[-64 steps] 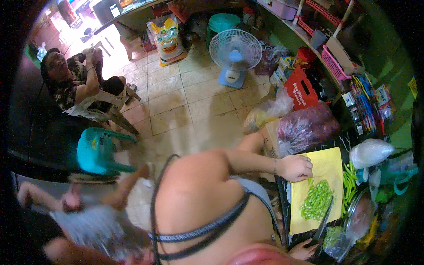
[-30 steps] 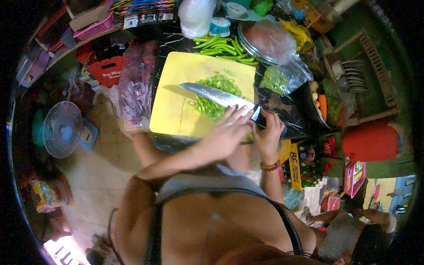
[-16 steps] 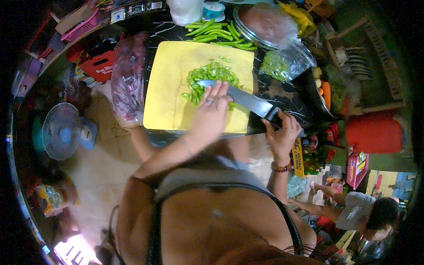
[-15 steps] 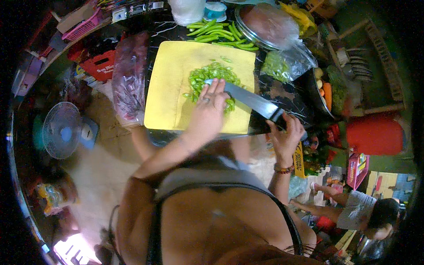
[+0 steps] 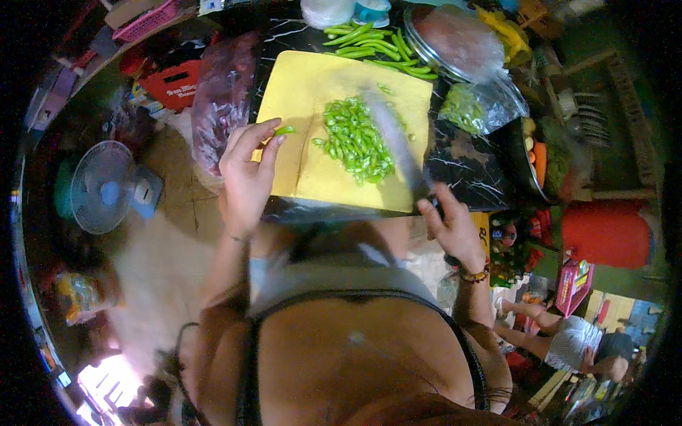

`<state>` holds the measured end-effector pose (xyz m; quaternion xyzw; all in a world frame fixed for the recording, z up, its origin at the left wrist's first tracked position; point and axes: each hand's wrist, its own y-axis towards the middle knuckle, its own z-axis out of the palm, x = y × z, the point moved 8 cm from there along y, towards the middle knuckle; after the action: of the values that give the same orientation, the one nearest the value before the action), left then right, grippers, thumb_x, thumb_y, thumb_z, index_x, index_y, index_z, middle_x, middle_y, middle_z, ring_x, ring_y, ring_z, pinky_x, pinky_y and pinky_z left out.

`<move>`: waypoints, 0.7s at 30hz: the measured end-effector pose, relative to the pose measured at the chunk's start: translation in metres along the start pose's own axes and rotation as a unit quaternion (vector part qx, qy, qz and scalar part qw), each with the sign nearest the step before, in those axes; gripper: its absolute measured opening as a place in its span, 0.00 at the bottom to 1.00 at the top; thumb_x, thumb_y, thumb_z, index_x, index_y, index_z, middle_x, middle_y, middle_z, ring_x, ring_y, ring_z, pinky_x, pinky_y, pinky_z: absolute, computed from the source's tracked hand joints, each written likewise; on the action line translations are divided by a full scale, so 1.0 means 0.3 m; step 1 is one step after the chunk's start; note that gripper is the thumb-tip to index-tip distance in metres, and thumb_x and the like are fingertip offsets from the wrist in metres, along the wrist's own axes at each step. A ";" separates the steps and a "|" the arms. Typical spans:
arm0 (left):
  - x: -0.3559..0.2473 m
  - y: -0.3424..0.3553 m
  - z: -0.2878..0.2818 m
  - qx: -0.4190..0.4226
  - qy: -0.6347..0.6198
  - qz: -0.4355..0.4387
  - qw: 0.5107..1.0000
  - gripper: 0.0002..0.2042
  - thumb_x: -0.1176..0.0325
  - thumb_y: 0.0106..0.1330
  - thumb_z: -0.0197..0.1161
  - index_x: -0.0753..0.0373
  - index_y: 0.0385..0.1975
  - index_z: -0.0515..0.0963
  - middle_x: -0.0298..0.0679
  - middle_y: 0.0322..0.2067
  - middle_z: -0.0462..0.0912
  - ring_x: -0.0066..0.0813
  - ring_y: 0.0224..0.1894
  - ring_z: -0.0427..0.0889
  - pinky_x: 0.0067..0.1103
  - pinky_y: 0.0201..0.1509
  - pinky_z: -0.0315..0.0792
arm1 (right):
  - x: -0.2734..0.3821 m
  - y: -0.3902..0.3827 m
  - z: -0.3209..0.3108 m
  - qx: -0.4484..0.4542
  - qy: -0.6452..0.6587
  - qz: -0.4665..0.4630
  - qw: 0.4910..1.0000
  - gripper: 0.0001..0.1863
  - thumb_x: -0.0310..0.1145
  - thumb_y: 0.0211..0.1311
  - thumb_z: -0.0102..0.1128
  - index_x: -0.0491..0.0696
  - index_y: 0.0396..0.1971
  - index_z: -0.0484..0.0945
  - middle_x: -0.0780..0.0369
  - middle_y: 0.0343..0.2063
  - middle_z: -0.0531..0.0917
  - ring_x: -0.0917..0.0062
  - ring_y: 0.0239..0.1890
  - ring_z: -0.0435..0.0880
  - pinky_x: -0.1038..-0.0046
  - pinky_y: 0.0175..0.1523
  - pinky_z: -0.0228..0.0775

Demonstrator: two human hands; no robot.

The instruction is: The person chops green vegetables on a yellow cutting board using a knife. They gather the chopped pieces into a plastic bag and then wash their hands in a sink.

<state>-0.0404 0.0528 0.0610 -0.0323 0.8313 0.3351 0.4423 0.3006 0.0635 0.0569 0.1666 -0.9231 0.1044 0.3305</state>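
A heap of sliced green chili peppers [image 5: 359,142] lies on the yellow cutting board [image 5: 305,78]. At the board's left side, my left hand [image 5: 249,167] pinches a small green chili piece [image 5: 285,130] between thumb and fingertips. My right hand [image 5: 455,227] is closed around the handle of a kitchen knife [image 5: 391,131], just off the board's lower right corner. The blade, smeared by motion, slants over the right part of the heap. Whole green chilies [image 5: 376,46] lie beyond the board's far edge.
A dark marbled table [image 5: 462,160] carries the board. To its left is a plastic-wrapped purple bundle [image 5: 222,99]. At the right are a bag of green vegetables [image 5: 469,110], a covered round container [image 5: 455,42] and a black pan with carrots [image 5: 540,163]. Another person [image 5: 568,341] is at lower right.
My left hand has left the blade and heap, moving left with a chili piece in its fingertips. The knife has swung more upright, and my right hand has shifted slightly lower.
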 end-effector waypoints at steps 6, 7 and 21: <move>-0.059 -0.022 -0.058 0.044 -0.007 0.014 0.999 0.07 0.79 0.60 0.69 0.65 0.37 0.84 0.43 0.37 0.84 0.31 0.35 0.84 0.22 0.37 0.78 | 0.124 0.023 0.086 0.202 -0.141 -0.092 0.965 0.17 0.42 0.68 0.58 0.48 0.50 0.74 0.46 0.25 0.81 0.48 0.30 0.82 0.53 0.34 0.73; -0.069 -0.029 -0.044 0.059 -0.019 0.027 0.998 0.06 0.78 0.60 0.69 0.66 0.37 0.84 0.43 0.36 0.84 0.31 0.35 0.84 0.22 0.36 0.78 | 0.118 0.042 0.078 0.227 -0.150 -0.068 0.960 0.19 0.42 0.68 0.57 0.49 0.54 0.73 0.46 0.26 0.82 0.47 0.30 0.83 0.52 0.35 0.75; 0.013 -0.105 0.201 0.171 -0.014 0.008 0.985 0.03 0.77 0.54 0.69 0.64 0.28 0.83 0.43 0.29 0.82 0.44 0.35 0.82 0.32 0.40 0.76 | 0.061 0.209 0.097 0.179 -0.132 -0.060 0.973 0.14 0.40 0.72 0.53 0.44 0.41 0.67 0.44 0.23 0.78 0.45 0.29 0.80 0.50 0.33 0.69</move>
<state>0.0113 0.0646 0.0183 0.0551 0.8706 0.1916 0.4499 0.2470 0.1083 0.0413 0.2909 -0.9131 0.2247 0.1763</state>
